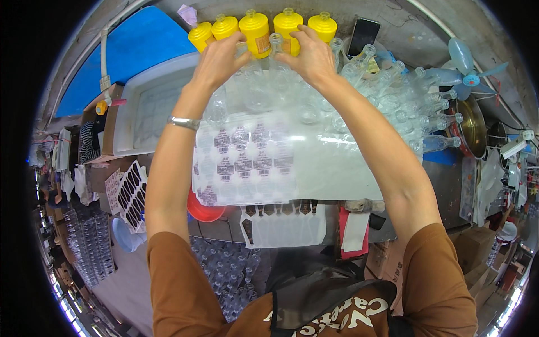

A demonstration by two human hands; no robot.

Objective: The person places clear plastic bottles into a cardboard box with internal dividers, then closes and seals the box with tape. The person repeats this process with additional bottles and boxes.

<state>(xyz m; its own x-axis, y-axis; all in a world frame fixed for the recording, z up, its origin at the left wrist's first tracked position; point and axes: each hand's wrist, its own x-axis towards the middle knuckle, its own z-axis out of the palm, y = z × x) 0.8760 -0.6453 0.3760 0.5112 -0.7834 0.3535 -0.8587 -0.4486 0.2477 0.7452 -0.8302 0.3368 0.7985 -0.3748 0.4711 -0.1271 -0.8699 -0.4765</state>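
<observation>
- Table (342, 177): pale top with a glossy sheen; its front edge faces the wearer.
- Label sheets (244, 160): flat on the left part of the top, purple print in rows.
- Clear bottles (387, 101): glass, one crowded group from the back middle round to the right edge, many touching; some at the far right look tilted.
- Yellow bottles (254, 31): five, in a row along the back, by the wall.
- Floor (132, 289): grey, below the table.
</observation>
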